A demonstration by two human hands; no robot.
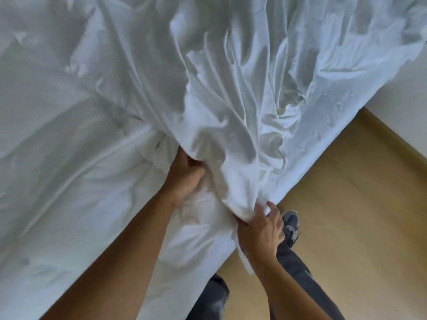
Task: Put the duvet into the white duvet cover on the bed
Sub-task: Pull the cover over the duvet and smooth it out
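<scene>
1. Mostly, the head view was filled by the white duvet cover (231, 107), crumpled in deep folds across the bed and hanging over its edge beside the wooden floor (360, 204).
2. The duvet (76, 181), thicker and smoother, lay at lower left. Its bunched end reached under the cover's fold, and how much sat inside was hidden.
3. The left hand (184, 179) had its fingers curled round that bunch of duvet, with the fingertips lost beneath the cover.
4. The right hand (261, 229) pinched the cover's lower edge between thumb and curled fingers, at the bed's edge.
5. Dark trouser legs (298, 271) and one grey shoe (291, 224) showed below; the other leg ran out of frame.
</scene>
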